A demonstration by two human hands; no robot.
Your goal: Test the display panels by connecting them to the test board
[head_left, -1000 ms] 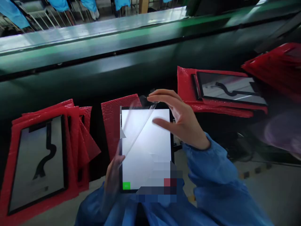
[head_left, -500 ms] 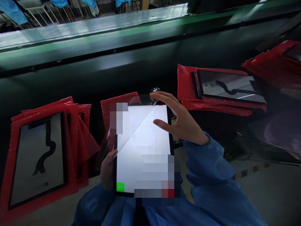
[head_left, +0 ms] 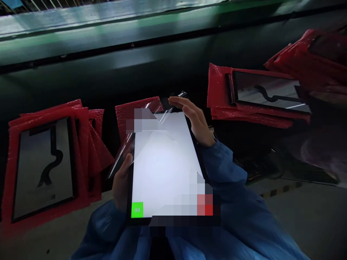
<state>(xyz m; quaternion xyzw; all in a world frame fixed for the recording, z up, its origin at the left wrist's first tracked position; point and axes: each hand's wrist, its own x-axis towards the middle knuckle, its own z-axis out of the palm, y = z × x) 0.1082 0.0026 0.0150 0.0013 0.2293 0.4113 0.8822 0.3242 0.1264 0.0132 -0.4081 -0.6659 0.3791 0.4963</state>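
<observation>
A lit display panel (head_left: 165, 162) with a black frame, a white picture and a green square at its lower left tilts in front of my body. My left hand (head_left: 121, 180) grips its left edge, thumb on the front; the other fingers are hidden behind. Clear film (head_left: 148, 124) lies loose across the panel's upper left corner and sticks out past the left edge. My right hand (head_left: 196, 121) lies along the upper right edge, open, fingers stretched toward the top. Parts of the picture are pixelated.
On the left, a panel (head_left: 45, 169) lies on stacked red bubble bags (head_left: 82, 144). Another red bag (head_left: 124, 112) sits behind the lit panel. To the right, a second panel (head_left: 262, 88) tops more red bags (head_left: 219, 86), with a further red stack (head_left: 292, 57) beyond. A green conveyor (head_left: 94, 61) crosses behind.
My right hand has moved from above the screen's upper right to its right edge, fingers now straighter. The loose film at the upper left has shifted. My left hand keeps its grip.
</observation>
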